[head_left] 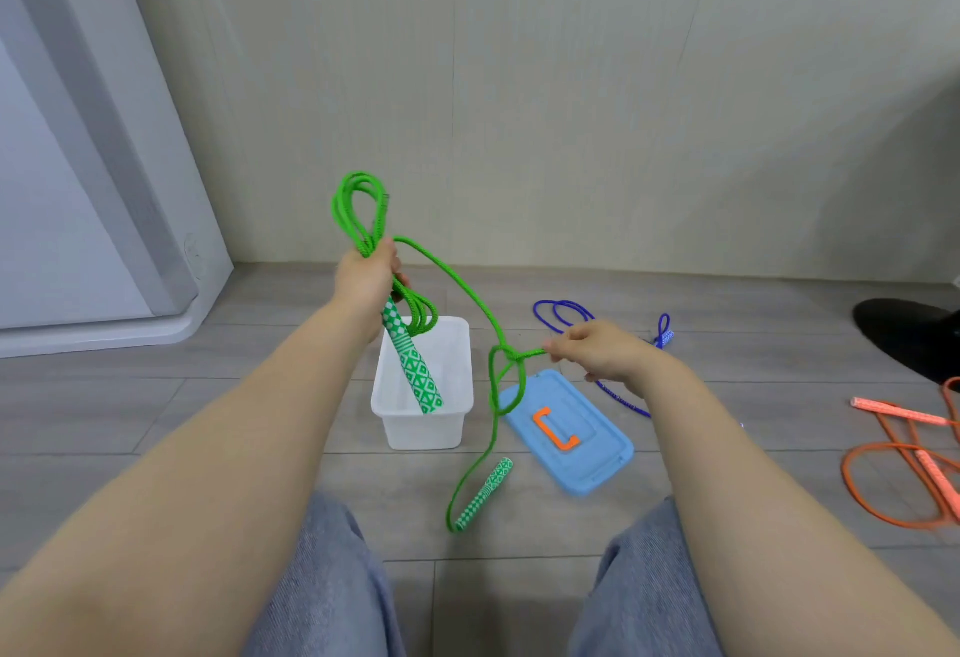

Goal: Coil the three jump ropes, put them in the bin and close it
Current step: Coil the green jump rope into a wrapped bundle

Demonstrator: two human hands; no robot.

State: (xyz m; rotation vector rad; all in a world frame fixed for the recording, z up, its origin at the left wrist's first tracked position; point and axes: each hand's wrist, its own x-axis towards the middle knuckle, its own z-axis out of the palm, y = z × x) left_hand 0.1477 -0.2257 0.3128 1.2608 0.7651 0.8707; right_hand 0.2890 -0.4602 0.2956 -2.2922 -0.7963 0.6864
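My left hand (366,278) is raised above the white bin (422,430), gripping several loops of the green jump rope (451,276) together with one patterned green handle (414,362) that hangs down over the bin. My right hand (597,350) pinches the same rope further along, where it forms a small twisted loop. The rope's other handle (484,492) lies on the floor in front of the bin. The blue lid (600,448) with an orange clip lies flat to the right of the bin. A blue jump rope (563,313) lies behind my right hand. An orange jump rope (904,469) lies at the far right.
I am sitting on a grey plank floor (208,407) with my jean-covered knees at the bottom. A beige wall (519,84) stands behind, a white door frame (104,188) at the left. A dark object (909,334) sits at the right edge.
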